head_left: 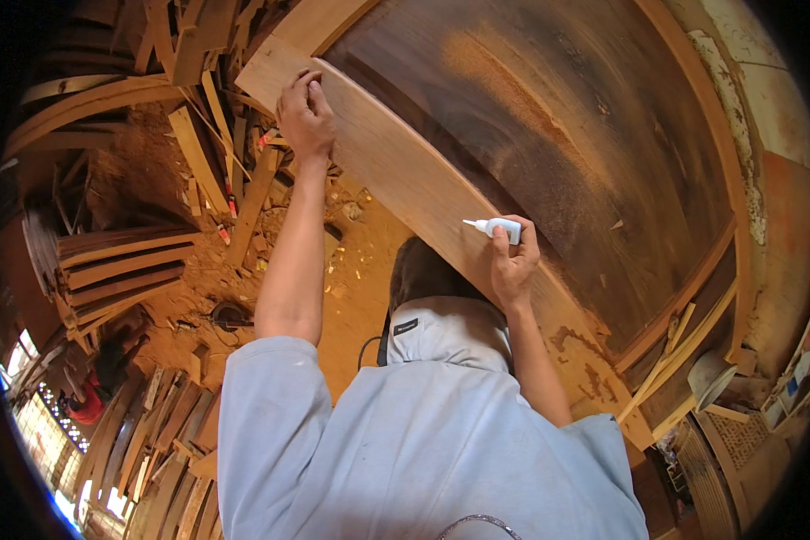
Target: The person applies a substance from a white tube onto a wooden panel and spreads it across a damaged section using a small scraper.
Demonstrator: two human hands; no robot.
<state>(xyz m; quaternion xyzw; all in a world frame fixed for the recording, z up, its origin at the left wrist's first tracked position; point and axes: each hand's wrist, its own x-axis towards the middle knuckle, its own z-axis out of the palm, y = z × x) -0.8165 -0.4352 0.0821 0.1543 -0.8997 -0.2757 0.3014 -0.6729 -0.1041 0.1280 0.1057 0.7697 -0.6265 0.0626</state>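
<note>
A small white bottle with a narrow nozzle point(499, 226) is in my right hand point(516, 263), the fingers and thumb wrapped round it. Its tip points left over a long, pale brown wooden board point(405, 180). My left hand point(306, 115) is at the board's far left end, its fingers curled in over the wood. Whether those fingers pinch anything small is hidden. The board runs along the near edge of a dark wooden panel point(423, 76) dusted with sawdust. Brown wet-looking stains point(578, 346) mark the board's near right part.
Loose timber pieces point(202, 162) litter the floor at far left. Curved wooden parts lie in a stack point(126, 270) at left, with more planks point(157, 432) at lower left. Thin strips point(679, 346) and a pale bowl-like object point(713, 380) are at right.
</note>
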